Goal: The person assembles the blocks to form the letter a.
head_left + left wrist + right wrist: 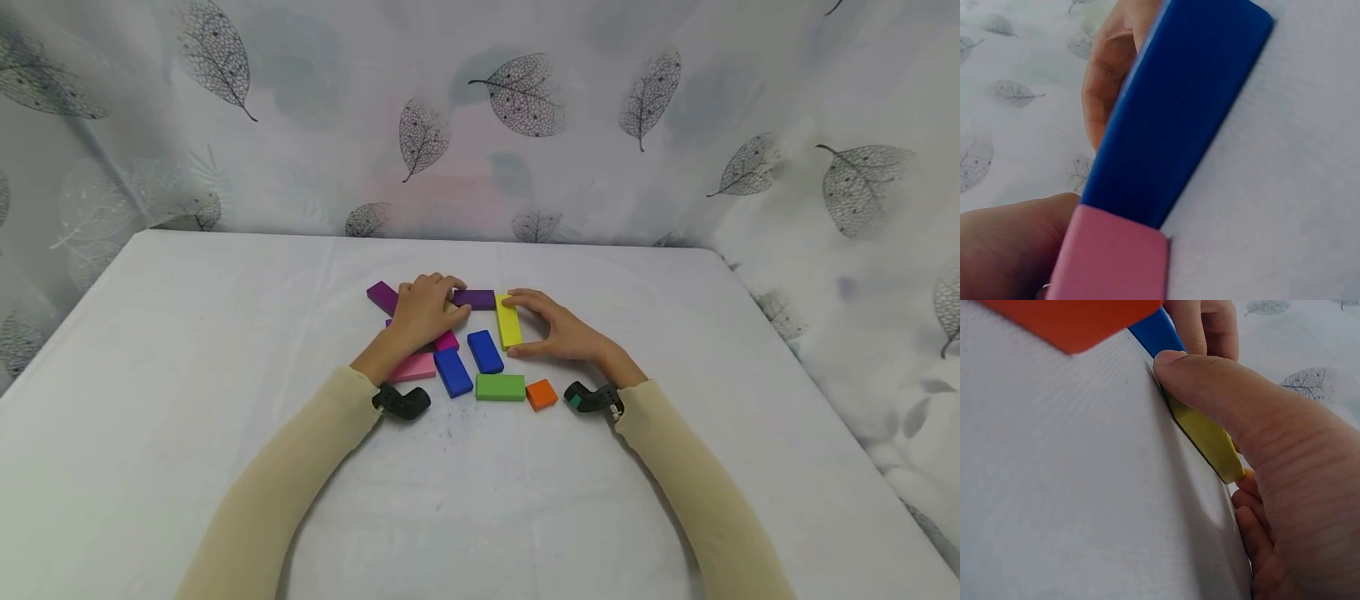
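Observation:
My right hand (558, 329) pinches a yellow block (509, 323) along its length, thumb at the near end and fingers at the far end. In the right wrist view the thumb (1216, 387) lies over part of that yellow block (1207, 444). My left hand (426, 310) is at the left end of a dark purple block (476, 300), with the index finger behind it and the thumb in front. That block's right end meets the top of the yellow one. Beneath the left hand, a magenta block (447, 341) is partly covered.
Nearer the body lie a pink block (414, 367), two blue blocks (453, 372), a green block (500, 387) and a small orange block (542, 394). A purple block (382, 297) slants out left of the left hand. White cloth covers the table (450, 517); a leaf-print curtain (322, 125) hangs behind.

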Available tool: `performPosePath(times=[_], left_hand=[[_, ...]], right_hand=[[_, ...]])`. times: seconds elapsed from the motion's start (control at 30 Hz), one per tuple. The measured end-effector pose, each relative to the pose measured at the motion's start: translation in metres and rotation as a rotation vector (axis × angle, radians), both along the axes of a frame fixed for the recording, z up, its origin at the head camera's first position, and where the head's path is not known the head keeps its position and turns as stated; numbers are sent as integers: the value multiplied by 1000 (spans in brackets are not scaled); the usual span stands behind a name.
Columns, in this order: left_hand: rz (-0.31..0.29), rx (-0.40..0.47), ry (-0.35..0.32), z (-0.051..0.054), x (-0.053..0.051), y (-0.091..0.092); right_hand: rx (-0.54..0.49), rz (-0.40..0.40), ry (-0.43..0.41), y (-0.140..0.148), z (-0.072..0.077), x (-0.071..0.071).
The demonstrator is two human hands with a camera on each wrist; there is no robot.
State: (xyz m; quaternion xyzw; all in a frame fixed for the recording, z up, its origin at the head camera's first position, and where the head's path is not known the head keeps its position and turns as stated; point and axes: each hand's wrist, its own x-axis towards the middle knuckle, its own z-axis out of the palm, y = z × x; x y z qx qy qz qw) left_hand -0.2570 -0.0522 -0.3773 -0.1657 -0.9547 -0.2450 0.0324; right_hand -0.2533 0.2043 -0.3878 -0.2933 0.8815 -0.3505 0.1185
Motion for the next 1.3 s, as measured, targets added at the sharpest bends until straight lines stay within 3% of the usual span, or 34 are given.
performPosePath(times=[0.3,0.6,1.0,1.3], left_hand=[[-23,-52,-46,3,2,2],[-39,-119,-82,12,7,-9],[-117,-93,-87,17,14,-28],[-169,-100,-67,14,13,-35]], right_hand=[[-1,3,-5,2,1,0],[-11,-1,-15,-1,0,-1],[-15,-6,-22,0,-1,0],[-32,3,-16,1,-2,-1]])
